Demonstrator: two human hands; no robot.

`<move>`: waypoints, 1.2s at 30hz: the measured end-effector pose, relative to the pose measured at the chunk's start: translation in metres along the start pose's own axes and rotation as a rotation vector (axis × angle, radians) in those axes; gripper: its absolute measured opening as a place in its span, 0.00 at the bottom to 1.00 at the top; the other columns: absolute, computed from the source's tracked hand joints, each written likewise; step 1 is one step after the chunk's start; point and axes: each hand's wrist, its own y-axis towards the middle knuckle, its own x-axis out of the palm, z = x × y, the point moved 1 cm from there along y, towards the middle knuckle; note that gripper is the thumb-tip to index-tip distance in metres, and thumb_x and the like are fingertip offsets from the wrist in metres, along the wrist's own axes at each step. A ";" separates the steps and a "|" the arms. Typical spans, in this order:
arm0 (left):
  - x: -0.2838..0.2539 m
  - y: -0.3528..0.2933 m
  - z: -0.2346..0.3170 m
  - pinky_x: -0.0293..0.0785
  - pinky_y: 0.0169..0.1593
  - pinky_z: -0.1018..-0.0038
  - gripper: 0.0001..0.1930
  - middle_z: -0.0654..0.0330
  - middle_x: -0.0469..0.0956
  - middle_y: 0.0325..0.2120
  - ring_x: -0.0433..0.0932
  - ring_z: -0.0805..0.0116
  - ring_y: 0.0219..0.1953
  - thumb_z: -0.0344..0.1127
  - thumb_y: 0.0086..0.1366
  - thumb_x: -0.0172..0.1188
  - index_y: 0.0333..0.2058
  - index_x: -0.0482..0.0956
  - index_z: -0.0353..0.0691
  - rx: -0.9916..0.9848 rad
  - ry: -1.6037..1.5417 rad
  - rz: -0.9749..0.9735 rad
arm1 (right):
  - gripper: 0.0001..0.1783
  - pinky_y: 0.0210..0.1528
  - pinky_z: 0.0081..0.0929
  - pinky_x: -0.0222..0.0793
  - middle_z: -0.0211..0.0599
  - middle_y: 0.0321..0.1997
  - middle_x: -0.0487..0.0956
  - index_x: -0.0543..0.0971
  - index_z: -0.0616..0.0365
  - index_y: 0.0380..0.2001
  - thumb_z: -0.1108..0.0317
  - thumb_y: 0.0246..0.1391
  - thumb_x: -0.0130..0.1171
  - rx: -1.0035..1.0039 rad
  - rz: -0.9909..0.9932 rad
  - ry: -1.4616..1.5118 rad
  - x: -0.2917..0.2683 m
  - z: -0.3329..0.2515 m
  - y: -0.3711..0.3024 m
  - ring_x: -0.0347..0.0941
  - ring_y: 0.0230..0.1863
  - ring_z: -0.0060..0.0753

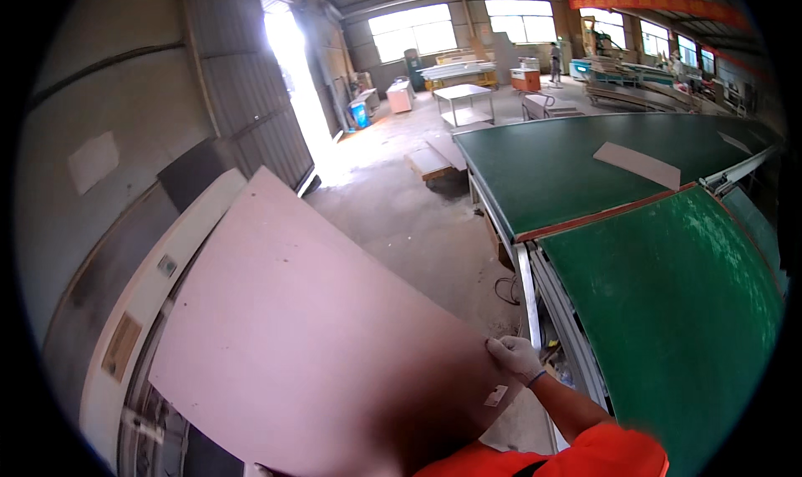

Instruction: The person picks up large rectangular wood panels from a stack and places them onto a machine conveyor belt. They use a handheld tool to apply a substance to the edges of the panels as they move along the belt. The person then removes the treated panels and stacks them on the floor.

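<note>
A large pink board (284, 310) fills the lower left of the head view, tilted, with a few small dark spots on its face. My right hand (515, 358), in a pale glove, grips the board's right edge with the thumb on the near face. The fingers behind the edge are mostly hidden. Close to that hand, a small white label (495, 395) is stuck on the board. My left hand does not show; the board and the lower edge of the picture cover where it could be.
Right of me stands a green-topped worktable (668, 285), its metal frame close to my right forearm. A pale strip (639, 165) lies on its darker far section. Panels lean at the left wall by a tall metal door (251, 84). Beyond are a white table (464, 93) and a person (555, 62).
</note>
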 end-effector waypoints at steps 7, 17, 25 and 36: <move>0.224 0.184 -0.057 0.62 0.72 0.51 0.43 0.48 0.64 0.71 0.65 0.46 0.70 0.71 0.73 0.41 0.73 0.62 0.45 -0.011 0.046 -0.206 | 0.28 0.36 0.34 0.72 0.42 0.25 0.81 0.85 0.61 0.28 0.44 0.67 0.59 0.119 0.382 -0.138 -0.014 0.099 0.206 0.78 0.29 0.34; 0.611 0.354 -0.075 0.71 0.66 0.54 0.39 0.52 0.75 0.64 0.73 0.54 0.63 0.65 0.72 0.55 0.70 0.70 0.41 -0.032 0.158 -0.172 | 0.08 0.31 0.49 0.75 0.47 0.26 0.82 0.79 0.51 0.38 0.63 0.66 0.54 -0.106 0.453 -0.277 -0.036 0.128 0.621 0.83 0.31 0.52; 0.745 0.625 -0.181 0.59 0.17 0.67 0.29 0.72 0.64 0.12 0.61 0.72 0.14 0.70 0.71 0.53 0.20 0.66 0.57 -0.112 0.115 0.049 | 0.35 0.33 0.37 0.68 0.36 0.22 0.77 0.82 0.62 0.26 0.38 0.68 0.56 0.119 0.342 -0.115 0.031 0.027 0.936 0.71 0.27 0.29; 1.073 0.982 -0.230 0.58 0.74 0.56 0.42 0.56 0.63 0.74 0.64 0.55 0.72 0.68 0.77 0.44 0.74 0.61 0.40 -0.204 -0.065 -0.307 | 0.34 0.33 0.31 0.65 0.27 0.26 0.76 0.80 0.59 0.24 0.36 0.66 0.58 0.319 0.376 -0.017 0.133 -0.084 1.297 0.68 0.30 0.24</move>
